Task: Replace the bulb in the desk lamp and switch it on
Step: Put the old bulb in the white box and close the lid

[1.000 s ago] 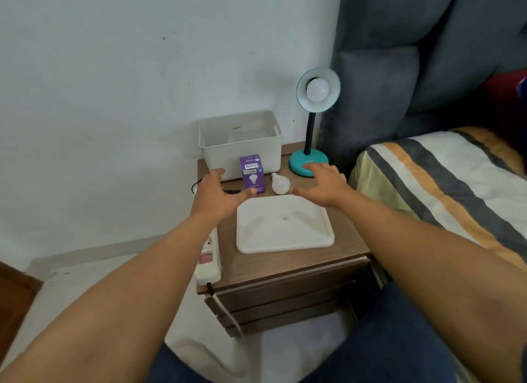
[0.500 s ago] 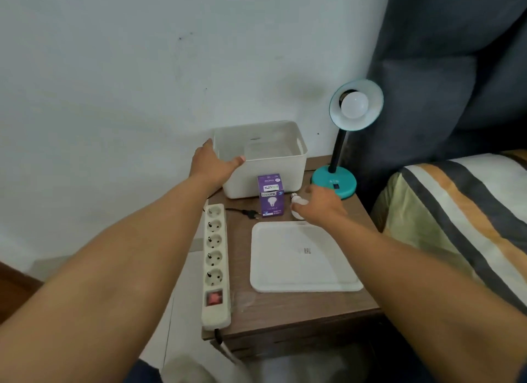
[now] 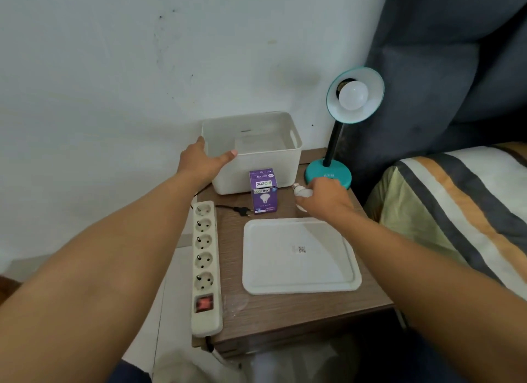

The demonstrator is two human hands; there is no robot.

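Right hand has closed its grip on the spare bulb beside the box on the worktop; left hand, spread, has moved to the bin. Old bulb remains in the lamp; removal not begun.

loose bulb: mostly hidden under right hand | grip perhaps closed | tray label unreadable

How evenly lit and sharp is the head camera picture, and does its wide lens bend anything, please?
Head view: soft, even light, no harsh glare; the teal desk lamp is unlit; faint shadows under the white plastic bin; the forearms bulge near the frame edges from wide-angle stretch; the small print on the purple bulb box is blurred.
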